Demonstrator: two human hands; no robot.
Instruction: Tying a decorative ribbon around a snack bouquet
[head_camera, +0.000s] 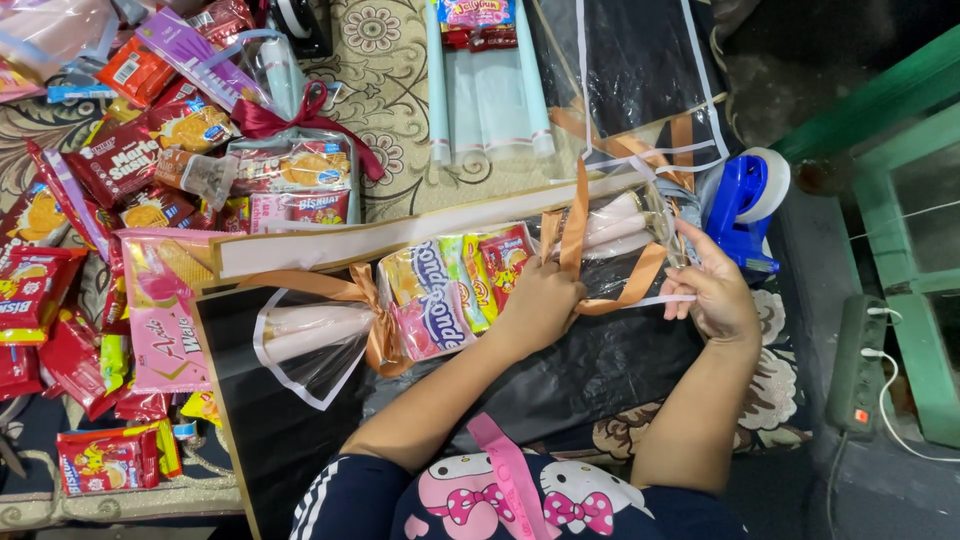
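Patterned carpet (385, 90), green frame (905, 230).

snack packets (120, 200) crowd the left (piled), tape dispenser (745, 205) blocks right

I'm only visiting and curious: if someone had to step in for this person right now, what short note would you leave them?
Left hand: pressing on the gathered neck of the clear snack bundle, where the orange ribbon crosses.
Right hand: pinching the wrap's end and a ribbon tail.
Things: bundle lies across the black sheet; blue tape dispenser sits beyond the right hand; loose snack packs are piled to the left.
Done: the bundle's other end carries an orange bow.
Left: this end's ribbon is looped, no bow yet.
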